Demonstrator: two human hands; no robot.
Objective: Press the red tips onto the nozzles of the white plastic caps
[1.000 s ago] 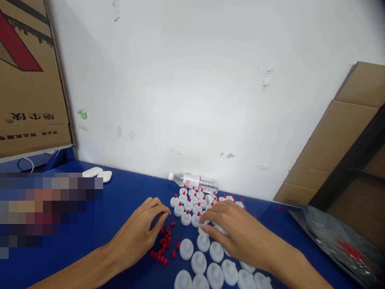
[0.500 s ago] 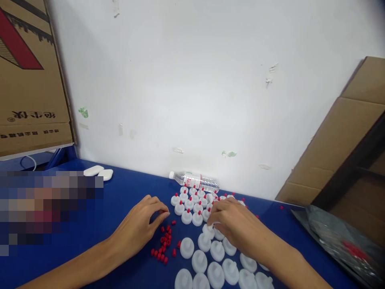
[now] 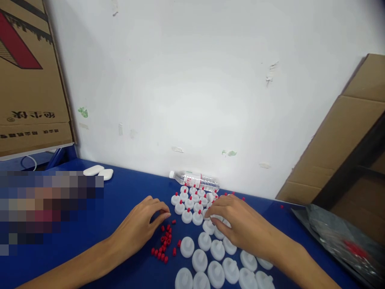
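Observation:
My left hand (image 3: 141,226) rests on the blue table (image 3: 120,200), fingers curled and tips pinched near a scatter of small red caps (image 3: 165,243); what it holds, if anything, is hidden. My right hand (image 3: 237,224) lies over white plastic lids (image 3: 210,261), its fingertips pressed on one white lid (image 3: 209,225) in the middle of the group. Behind it stand white lids with red caps on them (image 3: 189,202).
A clear plastic bottle (image 3: 194,180) lies by the white wall. Two white pads (image 3: 98,171) sit at the back left. Cardboard boxes stand at the left (image 3: 30,80) and right (image 3: 339,136). A dark plastic bag (image 3: 339,237) lies at the right.
My right hand has drawn slightly back and up toward the capped lids. The left hand has barely moved.

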